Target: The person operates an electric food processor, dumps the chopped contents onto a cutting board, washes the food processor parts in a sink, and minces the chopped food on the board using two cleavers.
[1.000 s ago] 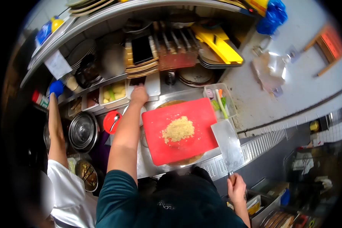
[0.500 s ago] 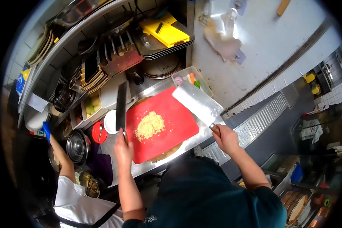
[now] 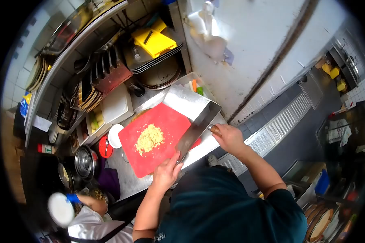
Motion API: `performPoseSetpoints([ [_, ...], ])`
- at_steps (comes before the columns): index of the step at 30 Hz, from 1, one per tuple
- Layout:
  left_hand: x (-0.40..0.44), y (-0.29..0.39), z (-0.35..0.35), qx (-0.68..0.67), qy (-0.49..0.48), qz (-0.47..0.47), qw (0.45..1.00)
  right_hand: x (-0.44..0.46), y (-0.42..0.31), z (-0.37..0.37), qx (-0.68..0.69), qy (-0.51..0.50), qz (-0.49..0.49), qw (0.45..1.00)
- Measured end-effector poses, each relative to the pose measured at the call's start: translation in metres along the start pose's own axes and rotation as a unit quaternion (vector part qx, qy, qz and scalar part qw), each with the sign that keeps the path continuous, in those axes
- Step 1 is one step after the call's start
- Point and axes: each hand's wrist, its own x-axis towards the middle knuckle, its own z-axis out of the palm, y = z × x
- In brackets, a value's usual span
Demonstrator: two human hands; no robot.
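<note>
My left hand [image 3: 165,175] is closed on the handle of a dark-bladed cleaver [image 3: 198,126], which slants across the right edge of a red cutting board [image 3: 136,164]. In my right hand [image 3: 230,140] is the wooden handle of a second, shiny cleaver [image 3: 185,99]. Its broad blade lies beyond the first and is partly hidden by it; whether the two blades touch I cannot tell. A loose mound of finely chopped pale yellow food [image 3: 150,139] rests on the board, left of both blades, with crumbs scattered round it.
Behind the board stands a clear container [image 3: 207,92] of cut vegetables. To the left are a white bowl [image 3: 115,136] and a red bowl [image 3: 106,148] with a spoon. Shelved trays hold a yellow slicer [image 3: 155,41]. A co-worker with a blue glove holds a white plate [image 3: 61,209] at lower left.
My left hand has swung its cleaver from the board's left side across to the right, in front of the other cleaver. The co-worker's gloved hand has come down with a white plate.
</note>
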Motion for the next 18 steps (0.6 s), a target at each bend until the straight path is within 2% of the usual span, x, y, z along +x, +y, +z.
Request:
performPoseSetpoints([
  [4, 0.007, 0.008, -0.008, 0.026, -0.041, 0.035, 0.998, -0.006, 0.010, -0.001, -0.008, 0.013, 0.010, 1.000],
  [10, 0.017, 0.009, -0.010, 0.045, -0.054, 0.091, 0.993, -0.011, 0.012, -0.007, -0.041, -0.021, 0.028, 0.999],
  [18, 0.032, 0.010, -0.017, 0.071, -0.038, 0.111, 0.991, -0.007, 0.003, -0.011, -0.045, 0.009, 0.033, 0.998],
])
